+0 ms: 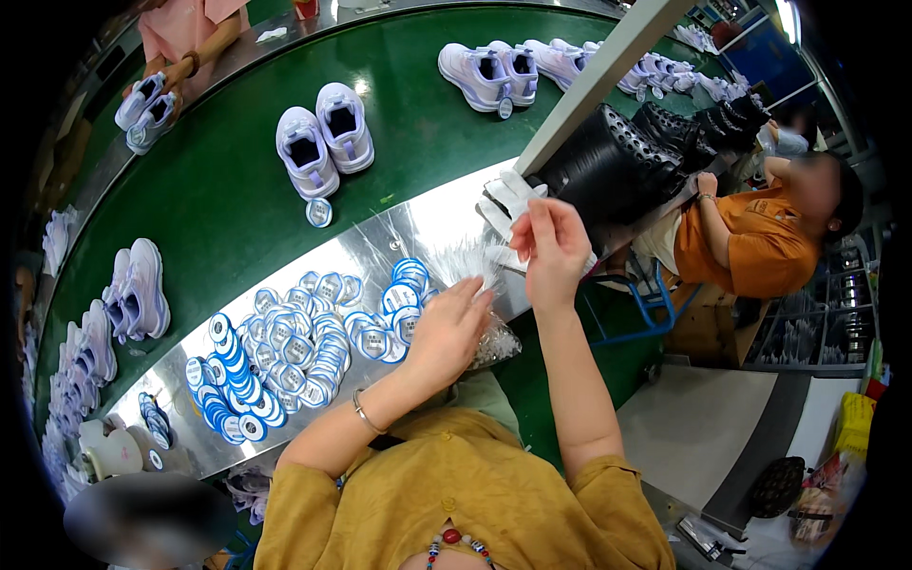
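One long green worktop curves ahead of the person, a metal strip along its near edge. Many pale lilac shoes line it: a pair stands mid-way across, opposite the person, another pair stands nearer the far edge, and a row runs by the left end. Judging by these, tagging is partly done: both of the first two pairs have a round tag at the near end, while the row at the left end shows none that can be made out.

Plenty remains in stock. A large heap of round tags covers the metal strip along the near edge, and a smaller cluster lies to its right, just beside the left hand. That hand rests against a bunch of clear plastic fasteners, its grip hidden. The right hand is raised apart from it, fingertips drawn close; whether they pinch a strand cannot be told. Smallest, the single tag by the mid-way pair lies at one shoe's end, apparently finished, though its fastening is too fine to see.
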The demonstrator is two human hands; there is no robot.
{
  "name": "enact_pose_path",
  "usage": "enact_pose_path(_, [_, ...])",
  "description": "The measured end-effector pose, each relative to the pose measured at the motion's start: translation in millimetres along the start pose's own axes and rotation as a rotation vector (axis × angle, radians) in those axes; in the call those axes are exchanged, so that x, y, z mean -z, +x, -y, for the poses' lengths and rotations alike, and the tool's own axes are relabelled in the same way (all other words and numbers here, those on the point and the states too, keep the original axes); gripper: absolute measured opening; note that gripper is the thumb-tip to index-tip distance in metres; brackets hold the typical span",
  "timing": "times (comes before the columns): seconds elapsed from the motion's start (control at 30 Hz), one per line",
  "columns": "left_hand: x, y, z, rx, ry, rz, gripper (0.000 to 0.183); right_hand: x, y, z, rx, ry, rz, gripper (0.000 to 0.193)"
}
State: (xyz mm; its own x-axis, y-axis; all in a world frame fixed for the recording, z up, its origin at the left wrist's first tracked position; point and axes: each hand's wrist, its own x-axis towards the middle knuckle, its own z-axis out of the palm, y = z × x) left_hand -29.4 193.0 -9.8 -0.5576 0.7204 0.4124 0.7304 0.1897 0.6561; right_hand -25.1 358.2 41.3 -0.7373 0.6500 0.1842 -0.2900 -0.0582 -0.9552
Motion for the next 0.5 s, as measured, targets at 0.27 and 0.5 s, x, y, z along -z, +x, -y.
enact_pose_path(0.27, [37.9, -10.8, -5.5, 0.710, -1.402, -0.196, 0.024, -12.9, -74.9, -0.3, 0.738, -0.544, 0.469, 0.018])
enact_pose_path(0.5, [59.6, -48.0, 0.9, 0.771, -1.135, -0.312, 0.014, -21.6, -97.7, 3.5, 0.428, -0.553, 0.575, 0.020])
